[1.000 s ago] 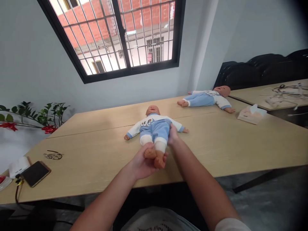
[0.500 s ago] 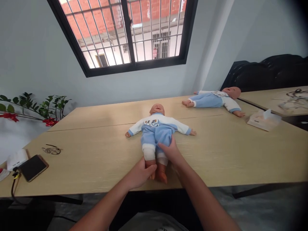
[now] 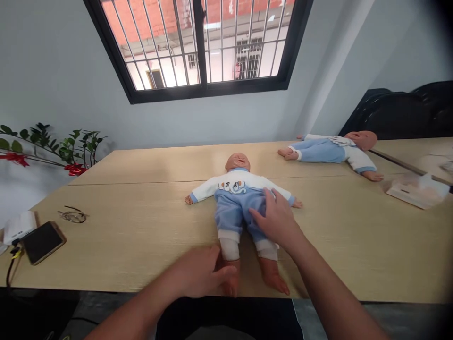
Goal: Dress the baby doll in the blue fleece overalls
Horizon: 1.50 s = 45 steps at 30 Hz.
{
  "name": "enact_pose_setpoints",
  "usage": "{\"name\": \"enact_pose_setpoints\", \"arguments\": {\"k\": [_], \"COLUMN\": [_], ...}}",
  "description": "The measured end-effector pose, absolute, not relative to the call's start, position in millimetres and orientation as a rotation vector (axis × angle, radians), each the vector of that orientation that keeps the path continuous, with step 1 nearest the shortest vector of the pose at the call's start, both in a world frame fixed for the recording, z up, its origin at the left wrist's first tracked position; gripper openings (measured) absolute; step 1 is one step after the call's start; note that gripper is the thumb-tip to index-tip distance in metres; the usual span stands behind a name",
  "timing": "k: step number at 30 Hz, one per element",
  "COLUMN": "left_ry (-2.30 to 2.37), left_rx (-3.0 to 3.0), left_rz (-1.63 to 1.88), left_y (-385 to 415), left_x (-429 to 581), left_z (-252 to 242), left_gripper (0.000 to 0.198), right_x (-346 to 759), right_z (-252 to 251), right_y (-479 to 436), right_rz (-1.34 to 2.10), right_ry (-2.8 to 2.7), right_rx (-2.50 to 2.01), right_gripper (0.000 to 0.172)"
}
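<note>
So compared with half a second ago the baby doll (image 3: 244,208) has its legs apart now, they were pressed together before. It lies face up on the wooden table (image 3: 141,236), head toward 12 o'clock, feet at the near edge. The right hand (image 3: 278,219) has slid up from the shin and rests flat on the blue trousers around the thigh, fingers loosely spread, not clamping anything. The left hand (image 3: 201,276) was wrapped round the ankles earlier; now it sits at the doll's foot at about 7 o'clock, fingers half curled against it. Whether it really grips the foot can't be told, it's blurry.

Container-wise there's just a tissue box (image 3: 417,191) out at 3 o'clock, tissue poking up from it. A second doll (image 3: 332,151) lies at 2 o'clock. Phone (image 3: 42,242) and glasses (image 3: 72,216) sit at 9 o'clock, well apart from the hands
</note>
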<state>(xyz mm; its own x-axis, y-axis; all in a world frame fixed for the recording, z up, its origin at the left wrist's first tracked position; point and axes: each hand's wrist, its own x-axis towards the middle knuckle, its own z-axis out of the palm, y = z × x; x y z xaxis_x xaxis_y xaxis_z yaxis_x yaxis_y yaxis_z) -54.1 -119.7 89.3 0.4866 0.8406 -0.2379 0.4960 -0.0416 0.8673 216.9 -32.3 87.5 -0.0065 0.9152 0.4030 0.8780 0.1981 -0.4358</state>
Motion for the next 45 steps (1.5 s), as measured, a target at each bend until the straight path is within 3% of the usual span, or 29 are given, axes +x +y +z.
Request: {"name": "enact_pose_setpoints", "arguments": {"k": [2, 4, 7, 10, 12, 17, 23, 27, 33, 40, 45], "left_ry": [1.111, 1.134, 1.302, 1.255, 1.096, 0.849, 0.837, 0.789, 0.932, 1.074, 1.306], "left_rx": [1.829, 1.870, 1.956, 2.026, 2.106, 1.948, 1.707, 1.934, 1.709, 1.904, 1.899], "left_rz": [0.258, 0.329, 0.841, 1.051, 1.007, 1.009, 1.064, 0.920, 1.161, 1.134, 1.193], "left_y": [-87, -43, 24, 70, 84, 88, 84, 79, 73, 78, 77], "left_x": [-66, -73, -69, -57, -51, -46, -44, -47, -40, -39, -40], "left_z": [90, 88, 82, 76, 72, 58, 52, 61, 53, 37, 31], "left_gripper": [0.038, 0.035, 0.018, 0.030, 0.033, 0.009, 0.031, 0.032, 0.032, 0.018, 0.008], "right_x": [198, 182, 166, 164, 167, 185, 195, 196, 195, 195, 198], "right_z": [102, 115, 125, 124, 117, 96, 90, 89, 87, 88, 86], "right_y": [-9, 19, 54, 67, 66, 54, 46, 46, 46, 44, 47], "right_rz": [-0.080, -0.117, -0.107, -0.143, -0.211, -0.280, -0.186, -0.206, -0.114, -0.058, -0.079], "right_ry": [-2.035, -2.206, -2.408, -2.503, -2.489, -2.362, -2.254, -2.181, -2.169, -2.102, -2.128], "right_rx": [-1.508, -1.390, -1.412, -1.366, -1.270, -0.985, -0.856, -0.897, -1.026, -1.250, -1.328], "right_gripper": [0.069, 0.060, 0.033, 0.006, 0.010, 0.019, 0.022, 0.019, 0.010, 0.031, 0.028]}}
